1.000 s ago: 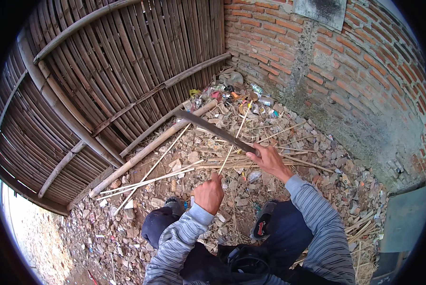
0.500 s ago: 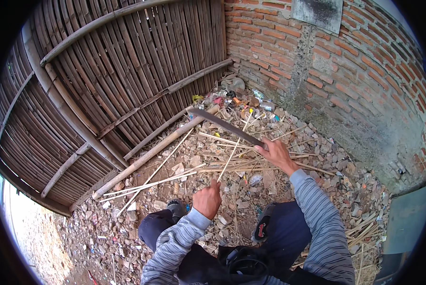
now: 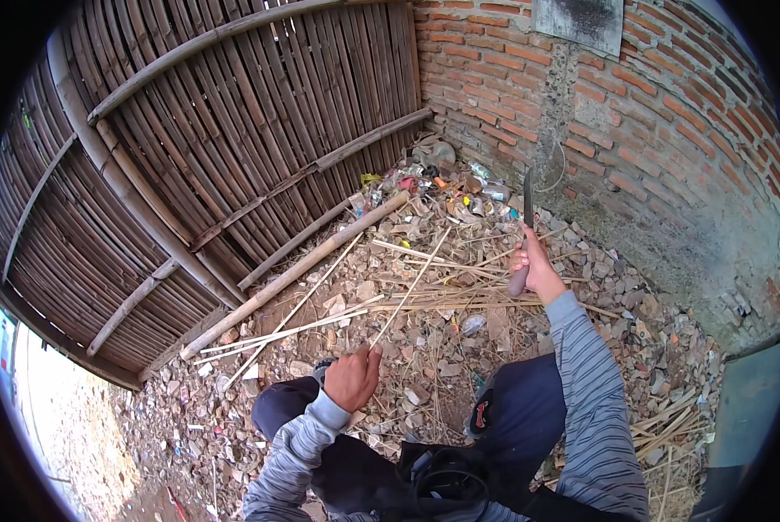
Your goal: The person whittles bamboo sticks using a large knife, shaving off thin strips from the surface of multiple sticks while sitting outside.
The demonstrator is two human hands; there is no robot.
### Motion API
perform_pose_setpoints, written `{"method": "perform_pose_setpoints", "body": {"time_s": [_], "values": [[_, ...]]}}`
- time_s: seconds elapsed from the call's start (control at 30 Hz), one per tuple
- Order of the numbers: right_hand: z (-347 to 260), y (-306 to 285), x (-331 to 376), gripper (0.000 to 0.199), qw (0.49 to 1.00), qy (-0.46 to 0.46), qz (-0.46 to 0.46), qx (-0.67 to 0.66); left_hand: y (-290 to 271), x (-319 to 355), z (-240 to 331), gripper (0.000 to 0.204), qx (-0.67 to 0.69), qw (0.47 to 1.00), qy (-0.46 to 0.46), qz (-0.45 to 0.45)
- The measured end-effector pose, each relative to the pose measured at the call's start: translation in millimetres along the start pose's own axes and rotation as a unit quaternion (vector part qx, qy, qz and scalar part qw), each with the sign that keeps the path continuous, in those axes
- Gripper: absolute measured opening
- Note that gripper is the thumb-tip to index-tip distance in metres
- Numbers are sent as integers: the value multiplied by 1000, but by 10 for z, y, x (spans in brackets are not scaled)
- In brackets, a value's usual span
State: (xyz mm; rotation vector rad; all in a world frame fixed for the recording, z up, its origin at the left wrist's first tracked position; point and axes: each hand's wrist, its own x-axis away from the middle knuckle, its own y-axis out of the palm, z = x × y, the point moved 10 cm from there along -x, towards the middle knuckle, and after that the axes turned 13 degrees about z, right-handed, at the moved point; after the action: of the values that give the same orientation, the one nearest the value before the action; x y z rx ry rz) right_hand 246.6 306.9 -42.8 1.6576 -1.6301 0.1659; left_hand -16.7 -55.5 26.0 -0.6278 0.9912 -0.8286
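Observation:
My left hand (image 3: 353, 379) is closed round the near end of a thin bamboo strip (image 3: 416, 282), which slants up and away to the right. In my right hand (image 3: 540, 268) is a machete (image 3: 528, 197), gripped by its brown handle, with the dark blade pointing up and away. Blade and strip are apart. A thin pale curl (image 3: 561, 167) shows just right of the blade, against the wall. Under the held strip, several more bamboo strips (image 3: 473, 297) lie across the rubble, and a few pale ones (image 3: 290, 333) lie to the left.
A bamboo slat fence (image 3: 259, 113) stands on the left, with a thick bamboo pole (image 3: 294, 277) on the ground along its foot. On the right rises a brick wall (image 3: 634, 139). Litter (image 3: 468, 187) fills the far corner. More strips (image 3: 669, 426) lie at the near right.
My right hand has swung the machete from pointing left across the strip to nearly upright, clear of it. My left hand has shifted slightly left and nearer with the strip.

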Motion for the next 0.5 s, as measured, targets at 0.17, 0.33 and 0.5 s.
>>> {"method": "perform_pose_setpoints", "body": {"time_s": [0.17, 0.33, 0.5], "values": [[-43, -129, 188, 39, 996, -34, -25, 79, -225, -465, 270, 23, 3, 995, 47, 88], [-155, 479, 1157, 55, 962, -188, -80, 184, -238, -786, 494, 24, -22, 999, -3, 42], [-237, 778, 1565, 42, 954, -250, -102, 133, -383, -862, 766, 18, 15, 993, 78, 82]]}}
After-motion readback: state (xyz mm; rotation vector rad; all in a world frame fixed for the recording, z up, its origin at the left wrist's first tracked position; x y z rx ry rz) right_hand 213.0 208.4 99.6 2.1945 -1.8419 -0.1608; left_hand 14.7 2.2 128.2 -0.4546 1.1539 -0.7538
